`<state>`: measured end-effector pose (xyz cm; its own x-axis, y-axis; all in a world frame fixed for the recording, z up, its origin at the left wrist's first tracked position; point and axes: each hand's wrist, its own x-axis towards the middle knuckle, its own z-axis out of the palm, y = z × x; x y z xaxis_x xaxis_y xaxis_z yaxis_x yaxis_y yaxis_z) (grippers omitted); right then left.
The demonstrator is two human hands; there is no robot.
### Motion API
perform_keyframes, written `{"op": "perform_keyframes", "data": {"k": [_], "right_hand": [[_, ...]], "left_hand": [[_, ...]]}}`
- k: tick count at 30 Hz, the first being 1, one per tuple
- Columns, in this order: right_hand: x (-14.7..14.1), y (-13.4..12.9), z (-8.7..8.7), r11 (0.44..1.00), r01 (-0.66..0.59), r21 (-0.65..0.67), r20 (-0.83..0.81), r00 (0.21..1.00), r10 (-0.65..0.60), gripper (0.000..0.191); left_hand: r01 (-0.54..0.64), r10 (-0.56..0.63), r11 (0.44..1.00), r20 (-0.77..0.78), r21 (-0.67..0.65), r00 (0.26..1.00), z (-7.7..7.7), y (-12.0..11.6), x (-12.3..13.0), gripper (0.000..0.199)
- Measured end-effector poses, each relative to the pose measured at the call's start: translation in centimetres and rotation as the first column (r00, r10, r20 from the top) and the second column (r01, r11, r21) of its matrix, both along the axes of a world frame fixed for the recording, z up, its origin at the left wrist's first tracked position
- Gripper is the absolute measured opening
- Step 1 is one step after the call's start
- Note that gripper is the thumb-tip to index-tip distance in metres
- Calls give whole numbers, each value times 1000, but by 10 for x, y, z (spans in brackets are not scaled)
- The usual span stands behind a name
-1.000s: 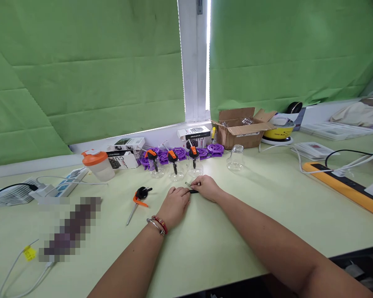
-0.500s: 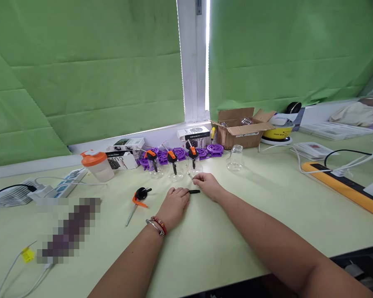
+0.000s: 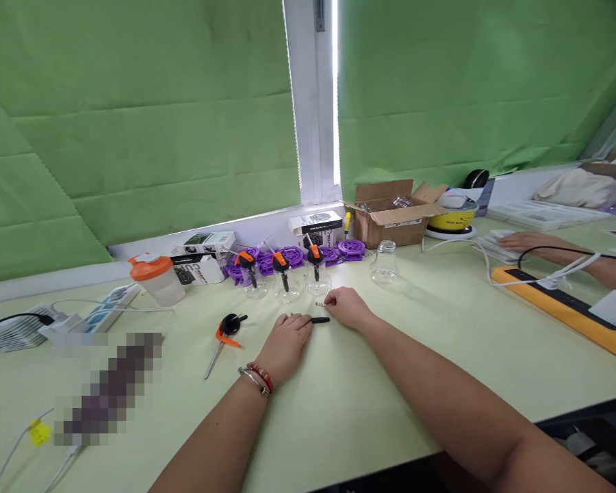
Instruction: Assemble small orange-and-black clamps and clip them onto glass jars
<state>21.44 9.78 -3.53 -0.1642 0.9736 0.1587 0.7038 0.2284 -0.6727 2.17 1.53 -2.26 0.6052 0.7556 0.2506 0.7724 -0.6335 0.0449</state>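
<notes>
The right hand's (image 3: pixel 346 307) grip is closed to a pinch, thumb and forefinger apparently on one end of a small coil spring (image 3: pixel 319 304); the spring now lies nearly level, having swung down from the slant it had a moment ago. The left hand's (image 3: pixel 286 339) grip is low and nearly closed, its fingers together over the left end of a slim black rod (image 3: pixel 320 320), whose right end sticks out uncovered on the tabletop (image 3: pixel 369 411). Spring and rod look apart, the spring just on the far side, so the two do not seem joined. To the left lies a loose black-and-orange top (image 3: pixel 231 324); beyond the hands stand three glass jars with such tops (image 3: pixel 315 253), and an untopped glass jar (image 3: pixel 385 266) to their right. At far right, another person's hand (image 3: pixel 514 240) has come into view over some white sheets.
</notes>
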Motion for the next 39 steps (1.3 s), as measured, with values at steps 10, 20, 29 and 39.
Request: {"op": "perform_keyframes", "data": {"k": [10, 20, 29, 39], "right_hand": [[-13, -13, 5, 994, -101, 33, 77, 992, 98, 20], [-13, -14, 6, 993, -109, 37, 81, 991, 106, 20], [-13, -13, 5, 990, -134, 50, 72, 989, 130, 22], [-9, -10, 0, 992, -127, 28, -39, 991, 128, 20]], "left_hand": [[-4, 4, 1000, -10, -14, 1000, 0, 0, 1, 37], [7, -7, 1000, 8, -3, 1000, -1, 1, 0, 34], [6, -8, 1000, 52, 22, 999, -4, 2, -2, 31], [-362, 298, 892, 250, 270, 921, 29, -8, -35, 22]]}}
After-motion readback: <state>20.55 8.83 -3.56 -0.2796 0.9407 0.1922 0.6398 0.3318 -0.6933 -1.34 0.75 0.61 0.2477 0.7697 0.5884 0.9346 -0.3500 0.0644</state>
